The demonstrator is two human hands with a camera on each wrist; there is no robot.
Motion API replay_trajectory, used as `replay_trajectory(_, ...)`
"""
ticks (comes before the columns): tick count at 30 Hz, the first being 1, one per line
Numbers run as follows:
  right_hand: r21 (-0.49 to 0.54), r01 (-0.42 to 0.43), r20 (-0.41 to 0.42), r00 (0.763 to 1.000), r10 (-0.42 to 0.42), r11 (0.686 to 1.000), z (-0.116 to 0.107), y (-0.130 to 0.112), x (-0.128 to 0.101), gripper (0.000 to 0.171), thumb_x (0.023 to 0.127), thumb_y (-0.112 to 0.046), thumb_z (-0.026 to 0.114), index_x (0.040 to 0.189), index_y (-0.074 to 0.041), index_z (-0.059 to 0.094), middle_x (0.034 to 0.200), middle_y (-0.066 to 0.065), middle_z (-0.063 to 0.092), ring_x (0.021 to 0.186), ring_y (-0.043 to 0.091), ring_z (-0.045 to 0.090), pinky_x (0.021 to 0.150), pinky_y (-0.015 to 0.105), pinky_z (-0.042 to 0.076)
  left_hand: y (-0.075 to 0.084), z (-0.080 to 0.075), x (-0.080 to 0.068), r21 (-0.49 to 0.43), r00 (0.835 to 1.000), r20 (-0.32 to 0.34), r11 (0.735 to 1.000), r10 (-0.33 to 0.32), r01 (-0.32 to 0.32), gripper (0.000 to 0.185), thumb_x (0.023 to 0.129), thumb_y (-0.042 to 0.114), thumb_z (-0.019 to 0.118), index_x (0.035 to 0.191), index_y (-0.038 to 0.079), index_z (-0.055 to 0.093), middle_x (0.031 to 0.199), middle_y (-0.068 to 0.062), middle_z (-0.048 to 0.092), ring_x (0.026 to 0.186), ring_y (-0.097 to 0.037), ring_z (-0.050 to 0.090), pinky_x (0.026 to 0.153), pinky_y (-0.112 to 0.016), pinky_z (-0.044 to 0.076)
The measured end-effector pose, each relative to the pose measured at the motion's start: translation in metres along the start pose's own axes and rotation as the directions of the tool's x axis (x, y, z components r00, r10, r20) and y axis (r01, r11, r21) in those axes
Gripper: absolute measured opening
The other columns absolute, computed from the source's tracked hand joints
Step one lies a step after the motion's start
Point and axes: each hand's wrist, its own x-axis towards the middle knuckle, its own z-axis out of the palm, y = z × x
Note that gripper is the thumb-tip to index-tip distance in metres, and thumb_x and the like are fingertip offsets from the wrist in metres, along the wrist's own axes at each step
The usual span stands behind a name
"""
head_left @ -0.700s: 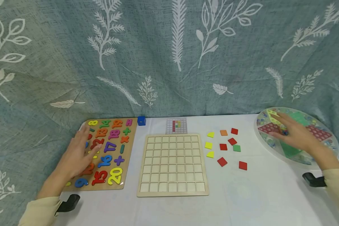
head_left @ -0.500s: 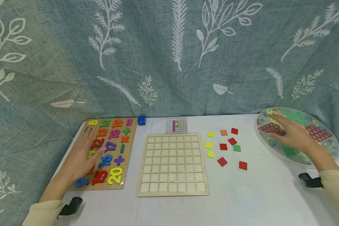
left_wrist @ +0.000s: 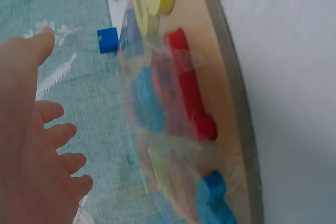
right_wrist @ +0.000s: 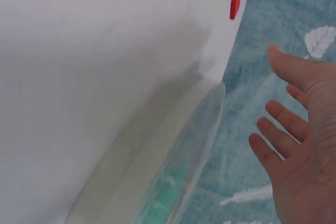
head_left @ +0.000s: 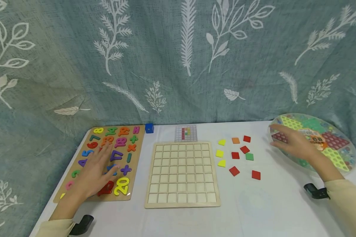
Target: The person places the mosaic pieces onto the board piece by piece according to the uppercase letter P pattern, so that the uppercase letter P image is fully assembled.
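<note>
My left hand is held over the wooden number puzzle board, fingers spread and nothing in them. In the left wrist view that hand has its fingers extended beside the board's colourful, film-covered numbers. On the other side, my right hand hangs above the left part of a round game board with red, yellow and green patterned areas. It holds nothing. The right wrist view shows this hand with loosely bent fingers, apart from the board's edge.
Between the hands lies a wooden grid board. Behind it are a small printed grid card and a blue cube. Right of it are scattered several red tiles, yellow pieces, an orange tile and a green tile.
My left hand has shifted right and toward the near side over the number board. My right hand has drawn left, uncovering the round board's middle. The tiles and boards stay put.
</note>
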Motion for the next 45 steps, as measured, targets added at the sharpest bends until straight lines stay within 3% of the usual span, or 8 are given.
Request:
replay_trajectory(6,0.017,0.087,-0.006,0.996,-0.087,0.996,0.011,-0.006,0.002,0.053,0.077,-0.01,0.071,0.125,-0.003,0.051,0.122,0.017,0.053,0.103,0.035,0.055,0.078,0.05,0.049,0.009,0.005,-0.001,0.008,0.998,0.046,0.999,-0.039,0.039,0.077,0.088,0.05,0.048,0.146,0.012,0.014,0.145,-0.023,0.023,0.133,-0.045,0.008,0.104,-0.065,0.007)
replay_trajectory(12,0.001,0.157,-0.015,0.988,-0.157,0.988,0.022,-0.011,0.01,0.05,0.076,-0.01,0.072,0.122,-0.002,0.054,0.119,0.014,0.057,0.107,0.033,0.052,0.082,0.049,0.046,0.016,0.011,-0.001,-0.002,0.995,0.087,0.999,-0.038,0.038,0.079,0.088,0.054,0.046,0.144,0.006,0.018,0.148,-0.019,0.017,0.134,-0.041,0.011,0.107,-0.06,0.01)
replay_trajectory(22,0.015,0.162,0.015,0.987,-0.163,0.987,0.036,-0.025,0.022,0.047,0.076,-0.009,0.071,0.12,-0.002,0.055,0.118,0.011,0.058,0.109,0.031,0.052,0.088,0.048,0.045,0.031,0.021,0.001,-0.047,0.994,0.107,0.999,0.026,-0.021,0.076,0.088,0.05,0.05,0.144,0.007,0.021,0.148,-0.014,0.021,0.135,-0.038,0.012,0.11,-0.055,0.006)
replay_trajectory(26,0.022,0.142,0.041,0.989,-0.143,0.99,0.04,-0.033,0.028,0.047,0.078,-0.011,0.07,0.122,-0.004,0.054,0.12,0.011,0.057,0.111,0.03,0.051,0.089,0.048,0.045,0.037,0.027,0.0,-0.029,0.994,0.109,0.999,0.03,-0.027,0.076,0.086,0.054,0.049,0.141,0.006,0.029,0.147,-0.015,0.025,0.134,-0.039,0.016,0.108,-0.058,0.011)
replay_trajectory(32,0.054,0.155,0.033,0.987,-0.157,0.986,0.049,-0.044,0.039,0.046,0.078,-0.012,0.07,0.121,-0.004,0.055,0.117,0.01,0.059,0.109,0.028,0.053,0.089,0.048,0.046,0.05,0.036,0.0,-0.02,0.991,0.126,0.999,0.049,-0.047,0.077,0.084,0.056,0.05,0.142,0.008,0.029,0.148,-0.013,0.022,0.134,-0.039,0.015,0.106,-0.058,0.018)
replay_trajectory(40,0.177,0.137,0.088,0.984,-0.154,0.975,0.059,-0.059,0.049,0.044,0.081,-0.01,0.067,0.123,-0.006,0.054,0.117,0.007,0.058,0.106,0.024,0.053,0.088,0.045,0.047,0.063,0.043,-0.001,-0.02,0.987,0.139,0.996,0.084,-0.082,0.076,0.083,0.053,0.054,0.14,0.008,0.033,0.147,-0.011,0.024,0.134,-0.037,0.016,0.109,-0.054,0.016)
replay_trajectory(45,0.229,0.142,0.093,0.982,-0.167,0.963,0.065,-0.066,0.058,0.039,0.083,-0.009,0.065,0.121,-0.007,0.057,0.115,0.007,0.06,0.1,0.022,0.055,0.084,0.044,0.048,0.067,0.046,-0.007,-0.013,0.973,0.205,0.995,0.103,-0.102,0.084,0.079,0.061,0.054,0.142,0.011,0.03,0.149,-0.005,0.022,0.136,-0.034,0.014,0.11,-0.05,0.015)
